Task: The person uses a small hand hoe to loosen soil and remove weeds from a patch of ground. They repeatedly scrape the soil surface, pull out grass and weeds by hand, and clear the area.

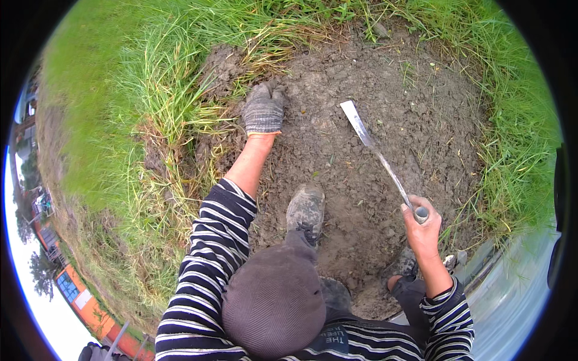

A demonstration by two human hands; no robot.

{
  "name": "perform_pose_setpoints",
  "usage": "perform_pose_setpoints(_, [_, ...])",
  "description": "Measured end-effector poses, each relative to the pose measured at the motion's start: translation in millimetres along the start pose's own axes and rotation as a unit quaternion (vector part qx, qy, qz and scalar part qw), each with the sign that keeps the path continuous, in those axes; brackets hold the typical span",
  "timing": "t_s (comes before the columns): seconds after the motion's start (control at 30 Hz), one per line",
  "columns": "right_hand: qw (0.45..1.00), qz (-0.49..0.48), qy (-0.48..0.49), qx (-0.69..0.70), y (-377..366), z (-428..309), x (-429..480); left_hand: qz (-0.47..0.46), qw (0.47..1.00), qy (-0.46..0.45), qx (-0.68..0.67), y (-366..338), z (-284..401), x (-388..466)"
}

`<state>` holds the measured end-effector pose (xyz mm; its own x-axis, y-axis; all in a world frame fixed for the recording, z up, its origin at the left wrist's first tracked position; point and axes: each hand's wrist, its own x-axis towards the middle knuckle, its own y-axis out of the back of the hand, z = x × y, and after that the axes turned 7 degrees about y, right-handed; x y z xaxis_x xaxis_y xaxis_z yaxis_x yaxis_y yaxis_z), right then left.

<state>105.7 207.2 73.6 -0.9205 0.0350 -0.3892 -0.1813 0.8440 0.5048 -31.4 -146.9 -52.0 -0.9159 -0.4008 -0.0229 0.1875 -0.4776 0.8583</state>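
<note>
My left hand (265,108), in a grey knit work glove with an orange cuff edge, rests on the soil beside a grass clump (180,108). Its fingertips are partly hidden at the dirt, so whether it grips anything is unclear. Bare of any glove, my right hand (423,221) is closed around the grey handle of a long-necked metal hand tool (388,167). The tool's flat, pale blade points up and to the left, over the bare brown soil (334,149).
My camouflage-patterned shoe (306,207) stands on the soil between my arms. Tall grass (519,126) borders the patch. At lower right lies pale translucent sheeting (515,275) along an edge. An orange building (86,298) stands far off at left.
</note>
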Motion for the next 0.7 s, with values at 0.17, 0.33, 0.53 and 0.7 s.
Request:
perform_pose_setpoints(0.17, [0.996,-0.014,0.077,-0.031,-25,-16,24,-0.054,0.977,0.059,0.196,6,-7,24])
perform_pose_setpoints(0.33, [0.985,-0.014,0.158,-0.072,-39,-36,55,-0.249,0.927,0.063,0.273,12,-3,40])
perform_pose_setpoints(0.53, [0.966,-0.045,0.197,-0.158,-54,-56,89,-0.227,0.960,-0.043,0.160,9,-15,38])
perform_pose_setpoints(0.7, [0.951,-0.125,0.170,-0.228,-36,-102,109,-0.186,0.980,0.062,0.041,-8,-32,35])
